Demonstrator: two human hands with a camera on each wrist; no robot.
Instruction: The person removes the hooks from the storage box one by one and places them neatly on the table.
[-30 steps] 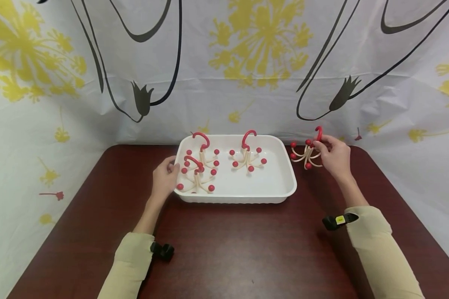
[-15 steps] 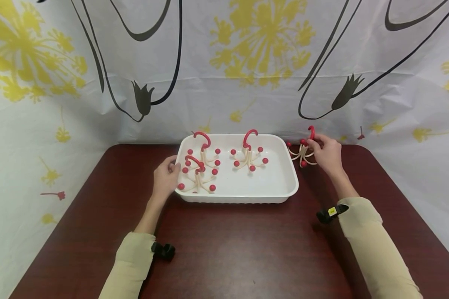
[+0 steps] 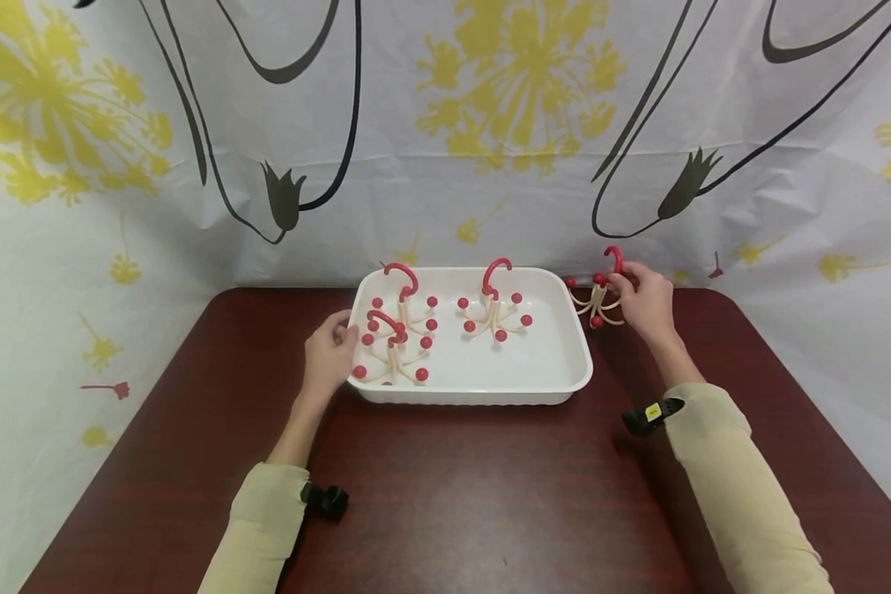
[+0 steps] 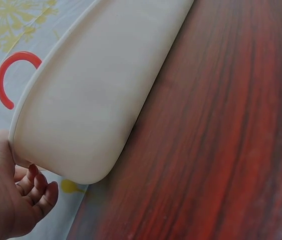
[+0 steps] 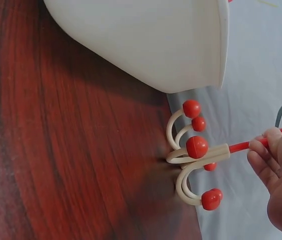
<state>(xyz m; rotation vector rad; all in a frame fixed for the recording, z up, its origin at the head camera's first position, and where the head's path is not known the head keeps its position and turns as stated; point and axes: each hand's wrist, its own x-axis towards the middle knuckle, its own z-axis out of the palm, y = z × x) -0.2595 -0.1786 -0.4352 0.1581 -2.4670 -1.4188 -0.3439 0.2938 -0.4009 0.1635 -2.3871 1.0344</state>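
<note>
In the head view my left hand grips the left end of a white plastic tray, thumb near its rim. The left wrist view shows its fingers curled at the tray's corner. Beyond the tray's right end, my right hand pinches the red stem of a hook hanger, which has a red hook on top and cream arms curving up to red balls. Its arms are down close to the tabletop near the back edge. Inside the tray stand similar hangers: one at back left, one at front left, one near the middle.
The dark red-brown table ends at the back against a white patterned cloth. The tray's right half has bare floor to the right of the middle hanger. Each wrist wears a small black camera.
My right hand has moved left with the hook hanger, bringing it close to the tray's right end. My left hand still holds the tray, with hardly any movement.
</note>
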